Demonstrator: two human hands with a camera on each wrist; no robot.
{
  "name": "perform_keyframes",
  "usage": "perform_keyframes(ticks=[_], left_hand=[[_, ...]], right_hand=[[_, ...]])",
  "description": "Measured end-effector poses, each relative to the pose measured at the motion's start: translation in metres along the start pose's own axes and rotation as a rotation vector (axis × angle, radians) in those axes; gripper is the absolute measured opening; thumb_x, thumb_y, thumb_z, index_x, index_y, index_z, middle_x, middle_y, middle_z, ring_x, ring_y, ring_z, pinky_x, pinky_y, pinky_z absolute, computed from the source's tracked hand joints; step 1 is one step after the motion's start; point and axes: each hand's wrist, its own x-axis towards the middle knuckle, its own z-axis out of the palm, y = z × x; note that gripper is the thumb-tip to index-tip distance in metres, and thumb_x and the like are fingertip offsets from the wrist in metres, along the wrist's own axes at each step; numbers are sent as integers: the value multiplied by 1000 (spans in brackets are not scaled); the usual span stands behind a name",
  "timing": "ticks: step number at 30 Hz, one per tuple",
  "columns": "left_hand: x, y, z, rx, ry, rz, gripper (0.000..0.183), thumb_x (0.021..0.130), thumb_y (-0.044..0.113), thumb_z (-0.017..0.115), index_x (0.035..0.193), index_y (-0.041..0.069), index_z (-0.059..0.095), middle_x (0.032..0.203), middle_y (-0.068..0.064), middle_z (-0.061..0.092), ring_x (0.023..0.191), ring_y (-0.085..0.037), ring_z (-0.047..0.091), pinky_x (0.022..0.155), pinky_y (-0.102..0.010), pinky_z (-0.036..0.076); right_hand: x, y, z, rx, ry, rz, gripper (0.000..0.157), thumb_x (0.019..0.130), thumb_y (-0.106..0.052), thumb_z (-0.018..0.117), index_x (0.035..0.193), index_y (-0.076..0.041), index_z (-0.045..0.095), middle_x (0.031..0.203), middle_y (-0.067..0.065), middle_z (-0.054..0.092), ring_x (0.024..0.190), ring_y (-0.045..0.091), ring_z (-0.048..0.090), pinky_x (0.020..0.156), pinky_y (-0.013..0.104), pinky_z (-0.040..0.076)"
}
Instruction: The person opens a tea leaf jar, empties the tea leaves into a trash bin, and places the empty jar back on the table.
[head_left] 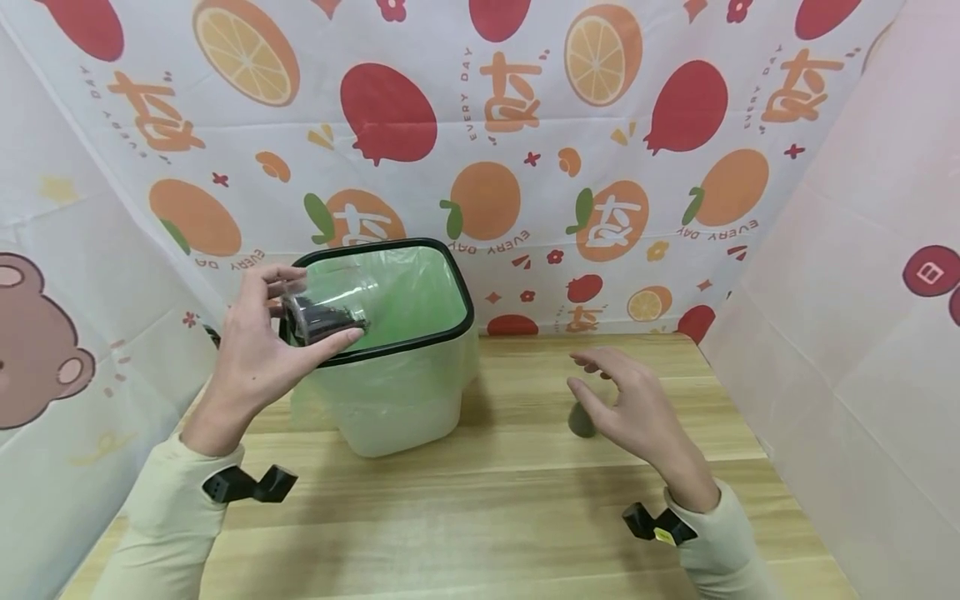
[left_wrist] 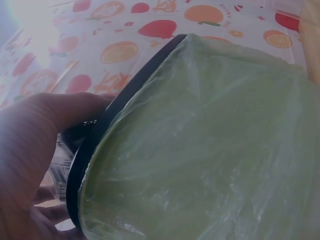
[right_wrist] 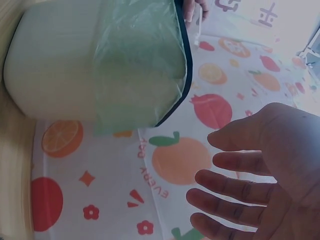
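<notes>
Between the fingers of the left hand (head_left: 258,346), a clear cup (head_left: 330,302) with dark contents is gripped and tilted over the mouth of the bin (head_left: 397,412). The black rim (head_left: 393,350) passes close to those fingers; whether they touch it, I cannot tell. To their right, the green bag (head_left: 431,292) lines the wide opening. The fingers of the right hand (head_left: 633,408) are relaxed and slightly bent, well apart from the bin, with open bench (head_left: 517,417) between. Beside that thumb, a dark object (head_left: 581,422) is partly hidden.
</notes>
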Motion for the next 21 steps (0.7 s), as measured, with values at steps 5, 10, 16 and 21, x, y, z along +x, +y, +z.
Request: perform_keyframes(ticks=[5, 10, 16, 21], left_hand=[[0, 0, 1, 18, 5, 6, 92, 62, 17, 97, 137, 6, 46, 127, -15, 57, 110, -29, 58, 82, -24, 37], [0, 0, 2, 31, 6, 8, 92, 61, 19, 98, 137, 6, 46, 126, -14, 57, 107, -22, 54, 79, -25, 35], [-1, -1, 4, 30, 7, 13, 92, 62, 19, 97, 137, 6, 46, 125, -15, 57, 97, -17, 49, 77, -28, 34], [-1, -1, 5, 23, 4, 25, 90, 63, 19, 96, 137, 6, 46, 125, -16, 57, 100, -20, 51, 79, -29, 34]], right_hand=[[9, -8, 3, 17, -8, -28, 32, 88, -14, 78, 118, -9, 72, 111, 5, 76, 96, 19, 70, 78, 39, 58], [20, -14, 8, 43, -21, -52, 32, 88, -14, 77, 120, -8, 71, 112, 5, 76, 96, 20, 70, 77, 37, 58], [30, -22, 15, 77, -27, -80, 33, 89, -14, 76, 121, -8, 71, 111, 6, 76, 96, 21, 70, 77, 40, 59], [41, -31, 22, 102, -30, -105, 35, 89, -15, 76, 122, -9, 70, 112, 5, 75, 98, 18, 69, 82, 39, 59]])
